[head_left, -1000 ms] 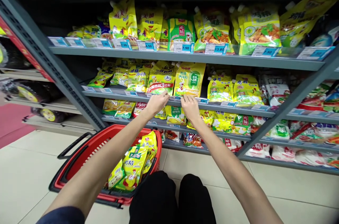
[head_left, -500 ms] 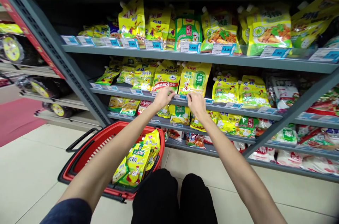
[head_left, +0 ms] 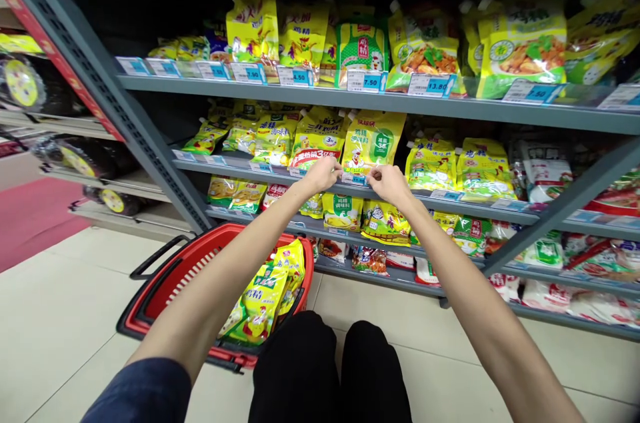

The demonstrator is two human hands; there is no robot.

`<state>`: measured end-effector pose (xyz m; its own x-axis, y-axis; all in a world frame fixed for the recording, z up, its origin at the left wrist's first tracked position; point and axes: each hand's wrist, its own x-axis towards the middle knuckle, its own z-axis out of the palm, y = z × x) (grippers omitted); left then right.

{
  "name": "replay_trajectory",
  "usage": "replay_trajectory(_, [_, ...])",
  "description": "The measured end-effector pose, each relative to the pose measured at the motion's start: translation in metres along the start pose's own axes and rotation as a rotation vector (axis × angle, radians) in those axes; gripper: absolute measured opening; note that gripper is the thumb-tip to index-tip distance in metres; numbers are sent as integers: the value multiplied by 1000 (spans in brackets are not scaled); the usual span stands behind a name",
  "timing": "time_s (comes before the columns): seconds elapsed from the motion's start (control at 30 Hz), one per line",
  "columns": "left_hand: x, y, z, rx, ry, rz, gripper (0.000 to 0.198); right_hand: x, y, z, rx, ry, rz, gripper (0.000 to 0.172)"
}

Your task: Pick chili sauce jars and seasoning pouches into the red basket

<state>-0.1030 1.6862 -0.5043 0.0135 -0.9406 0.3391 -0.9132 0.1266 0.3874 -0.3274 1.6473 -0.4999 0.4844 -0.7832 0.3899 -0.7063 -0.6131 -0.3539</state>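
Note:
My left hand is at the front edge of the middle shelf, fingers bent and pinched by the left end of a price tag. Just right of that tag, my right hand is closed the same way at the edge strip. Whether either hand pinches something small is hidden. Behind them stands a yellow seasoning pouch with a green patch and a chef figure. To its left, another yellow pouch has a red band, its lower corner near my left hand.
A red shopping basket holding yellow seasoning pouches stands on the floor, left of my knees. More pouches line the upper shelf. A slanted grey post crosses the shelves at right. Dark wrapped rolls lie on a rack at left.
Both hands have shifted a little to the right along the shelf edge, leaving the price tag more visible between them. The view has moved slightly. The pouches keep their places.

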Motion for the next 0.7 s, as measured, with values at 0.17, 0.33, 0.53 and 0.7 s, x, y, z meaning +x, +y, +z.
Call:
replay_trajectory(0.17, [-3, 5, -4, -4, -2, -3, 20, 0, 0, -1, 2, -2, 19, 11])
replay_trajectory(0.33, [-6, 3, -4, -5, 30, 9, 20, -1, -2, 3, 21, 0, -24, 11])
replay_trajectory(0.53, [-5, 0, -4, -47, 37, 31, 17, -1, 1, 7, 25, -1, -37, 13])
replay_trajectory(0.7, [-7, -2, -5, -50, 57, 57, 16, 0, -1, 5, 16, -6, -47, 13])
